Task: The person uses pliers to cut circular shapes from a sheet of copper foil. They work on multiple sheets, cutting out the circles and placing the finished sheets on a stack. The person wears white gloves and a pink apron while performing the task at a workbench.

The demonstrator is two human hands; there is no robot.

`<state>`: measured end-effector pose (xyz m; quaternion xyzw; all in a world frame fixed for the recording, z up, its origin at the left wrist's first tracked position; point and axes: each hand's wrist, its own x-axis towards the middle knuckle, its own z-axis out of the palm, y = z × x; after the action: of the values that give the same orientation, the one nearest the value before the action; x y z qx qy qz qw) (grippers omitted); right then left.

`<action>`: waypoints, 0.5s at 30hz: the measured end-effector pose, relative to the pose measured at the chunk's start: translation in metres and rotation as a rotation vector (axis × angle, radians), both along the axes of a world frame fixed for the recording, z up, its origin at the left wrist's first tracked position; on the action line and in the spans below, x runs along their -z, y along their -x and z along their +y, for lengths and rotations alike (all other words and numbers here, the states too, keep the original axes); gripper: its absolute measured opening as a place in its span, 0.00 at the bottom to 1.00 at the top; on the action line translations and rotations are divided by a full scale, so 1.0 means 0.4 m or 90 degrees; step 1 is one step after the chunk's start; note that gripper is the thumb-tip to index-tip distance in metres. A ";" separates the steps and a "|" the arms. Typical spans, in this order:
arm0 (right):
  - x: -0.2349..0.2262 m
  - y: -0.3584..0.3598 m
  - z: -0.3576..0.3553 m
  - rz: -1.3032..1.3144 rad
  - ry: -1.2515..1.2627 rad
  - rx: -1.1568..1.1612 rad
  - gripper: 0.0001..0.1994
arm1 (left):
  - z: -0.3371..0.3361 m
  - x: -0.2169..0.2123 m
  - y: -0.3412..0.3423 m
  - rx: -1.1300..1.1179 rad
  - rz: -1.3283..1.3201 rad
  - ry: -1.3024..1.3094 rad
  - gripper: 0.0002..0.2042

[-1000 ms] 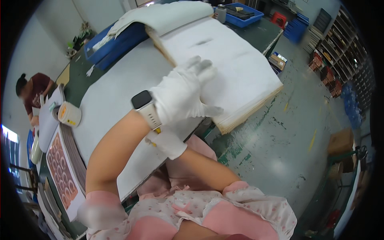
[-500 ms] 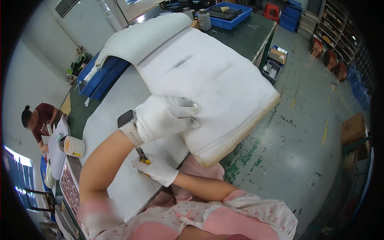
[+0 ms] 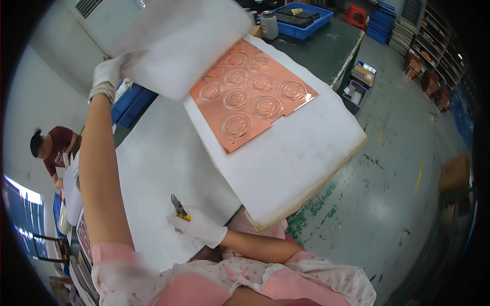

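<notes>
My left hand (image 3: 108, 75), in a white glove, grips the edge of a large white paper sheet (image 3: 189, 43), lifted and smeared by motion at the far left. Beneath the raised sheet, a copper-coloured plate (image 3: 255, 120) with rows of embossed round patterns is exposed. The plate lies on a thick stack of white paper (image 3: 301, 153); its far upper part is hidden by the sheet. Close to my body, my gloved right hand (image 3: 201, 228) is closed around cutting pliers (image 3: 178, 205) with yellow handles, jaws pointing away over the white-covered table (image 3: 153, 168).
Blue bins (image 3: 132, 104) stand behind my left forearm. At the back of the green table are a grey bottle (image 3: 269, 25) and a blue tray (image 3: 301, 31) of dark pieces. A co-worker (image 3: 56, 148) is at the left. Grey crates (image 3: 356, 94) sit beside the table.
My left hand has moved from the paper stack to the far left, lifting the top sheet and uncovering the copper-coloured plate. My right hand keeps the pliers in nearly the same place.
</notes>
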<state>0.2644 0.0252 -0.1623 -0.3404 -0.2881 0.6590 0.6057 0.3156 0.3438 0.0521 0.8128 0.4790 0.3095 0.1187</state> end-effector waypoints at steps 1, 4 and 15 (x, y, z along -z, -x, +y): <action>-0.011 0.025 -0.005 0.020 -0.016 -0.019 0.12 | 0.144 -0.023 0.121 -0.170 -0.037 0.012 0.23; -0.020 0.010 -0.007 0.003 0.004 -0.006 0.11 | 0.132 -0.043 0.185 -0.243 -0.051 -0.182 0.22; -0.001 0.014 -0.004 -0.018 -0.038 0.010 0.12 | -0.605 0.204 -0.011 0.548 0.297 -0.168 0.29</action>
<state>0.2588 0.0235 -0.1618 -0.3334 -0.3135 0.6406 0.6166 0.3198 0.1019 -0.0294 0.9921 0.0714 0.1008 0.0218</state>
